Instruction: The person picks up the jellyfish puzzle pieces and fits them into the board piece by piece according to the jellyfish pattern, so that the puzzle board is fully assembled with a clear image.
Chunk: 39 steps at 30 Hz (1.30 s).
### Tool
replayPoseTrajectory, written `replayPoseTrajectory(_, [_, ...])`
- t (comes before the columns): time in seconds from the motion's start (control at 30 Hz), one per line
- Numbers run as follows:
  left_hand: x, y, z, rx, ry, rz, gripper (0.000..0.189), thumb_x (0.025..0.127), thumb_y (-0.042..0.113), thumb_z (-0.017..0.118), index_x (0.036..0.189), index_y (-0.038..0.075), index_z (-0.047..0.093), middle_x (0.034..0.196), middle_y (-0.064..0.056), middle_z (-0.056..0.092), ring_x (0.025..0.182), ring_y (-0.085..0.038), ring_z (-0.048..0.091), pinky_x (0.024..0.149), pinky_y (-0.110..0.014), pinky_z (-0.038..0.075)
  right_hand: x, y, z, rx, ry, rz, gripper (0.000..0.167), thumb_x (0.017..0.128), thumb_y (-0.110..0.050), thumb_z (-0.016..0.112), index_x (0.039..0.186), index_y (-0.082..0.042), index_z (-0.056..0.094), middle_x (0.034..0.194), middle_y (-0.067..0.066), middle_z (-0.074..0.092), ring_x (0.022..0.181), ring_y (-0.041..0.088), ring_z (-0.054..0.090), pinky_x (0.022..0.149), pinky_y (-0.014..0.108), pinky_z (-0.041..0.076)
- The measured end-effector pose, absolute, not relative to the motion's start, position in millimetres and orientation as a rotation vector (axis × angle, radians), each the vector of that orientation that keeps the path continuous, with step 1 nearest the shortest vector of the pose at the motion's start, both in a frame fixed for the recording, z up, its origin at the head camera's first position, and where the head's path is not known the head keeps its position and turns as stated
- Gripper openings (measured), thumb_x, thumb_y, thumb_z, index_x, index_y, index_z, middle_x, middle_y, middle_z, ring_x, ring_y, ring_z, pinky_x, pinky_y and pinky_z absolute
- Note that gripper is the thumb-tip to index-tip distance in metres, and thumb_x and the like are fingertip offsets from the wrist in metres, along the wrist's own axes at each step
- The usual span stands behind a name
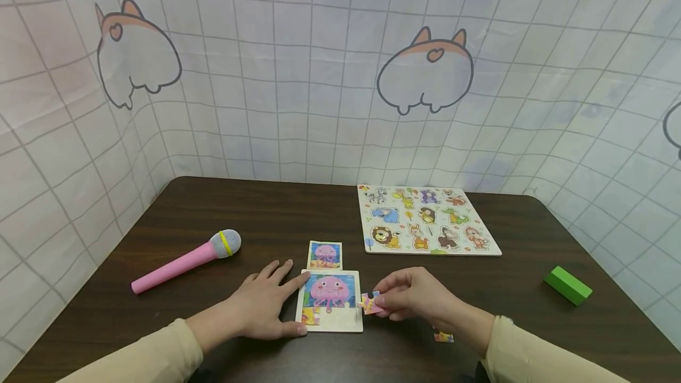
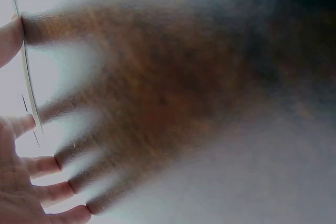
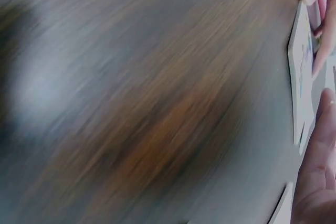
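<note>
A jellyfish jigsaw puzzle board (image 1: 341, 320) lies on the table, its top and lower-left filled with pieces and its lower right bare. With fingers spread, my left hand (image 1: 263, 303) rests at the board's left side, index fingertip and thumb touching its edge. My right hand (image 1: 412, 295) pinches a pink-and-yellow puzzle piece (image 1: 370, 303) by the board's right edge. Under the right wrist, partly hidden, lies another puzzle piece (image 1: 443, 336). A small jellyfish picture card (image 1: 325, 255) sits just beyond the board. In the right wrist view the board (image 3: 300, 77) shows nearly edge-on.
The dark wooden table (image 1: 255, 211) carries a pink toy microphone (image 1: 183, 263) at left, an animal puzzle board (image 1: 428, 220) at the back right and a green block (image 1: 568, 285) at far right. A white checked cloth (image 1: 308, 75) hangs behind.
</note>
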State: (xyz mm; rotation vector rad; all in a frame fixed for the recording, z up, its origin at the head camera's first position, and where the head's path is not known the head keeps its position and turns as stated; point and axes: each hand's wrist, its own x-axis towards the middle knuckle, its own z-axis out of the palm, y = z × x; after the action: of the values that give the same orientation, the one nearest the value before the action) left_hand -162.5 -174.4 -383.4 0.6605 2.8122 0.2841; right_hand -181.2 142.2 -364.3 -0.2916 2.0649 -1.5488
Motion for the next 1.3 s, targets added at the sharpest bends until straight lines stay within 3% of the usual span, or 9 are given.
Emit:
replayPoseTrajectory(0.3, [-163, -175, -383, 0.665, 2.817, 0.287, 0.095, 0.084, 0.070, 0.068, 0.159, 0.022, 0.038, 0.164, -0.022, 0.032, 0.149, -0.050, 0.030, 0.107, -0.073, 0.036, -181, 114, -369, -0.223, 2.071, -1.550, 0.021, 0.091, -0.008, 0.075, 0.105, 0.007, 0.070, 0.088, 0.009, 0.079, 0.073, 0.009, 0.074, 0.064, 0.024, 0.060])
replayPoseTrajectory(0.57, [-162, -174, -383, 0.660, 2.822, 0.292, 0.095, 0.083, 0.070, 0.069, 0.159, 0.022, 0.038, 0.164, -0.022, 0.032, 0.150, -0.049, 0.030, 0.107, -0.072, 0.036, -180, 90, -373, -0.299, 2.136, -1.450, 0.014, 0.091, -0.010, 0.075, 0.093, 0.004, 0.073, 0.072, 0.006, 0.075, 0.062, 0.006, 0.068, 0.056, 0.022, 0.055])
replayPoseTrajectory(0.93, [-161, -174, -383, 0.656, 2.833, 0.306, 0.095, 0.083, 0.070, 0.070, 0.158, 0.021, 0.039, 0.163, -0.023, 0.033, 0.149, -0.050, 0.031, 0.107, -0.072, 0.036, -175, 68, -375, -0.310, 2.186, -1.382, 0.011, 0.089, -0.006, 0.077, 0.087, 0.004, 0.074, 0.069, 0.016, 0.075, 0.057, 0.007, 0.069, 0.050, 0.020, 0.052])
replayPoseTrajectory(1.3, [-162, -174, -383, 0.661, 2.830, 0.305, 0.095, 0.083, 0.070, 0.069, 0.158, 0.021, 0.039, 0.163, -0.023, 0.033, 0.149, -0.050, 0.031, 0.106, -0.073, 0.036, -178, 62, -369, -0.312, 2.286, -1.222, 0.016, 0.086, -0.007, 0.081, 0.075, -0.002, 0.070, 0.061, 0.009, 0.072, 0.048, 0.006, 0.064, 0.048, 0.024, 0.054])
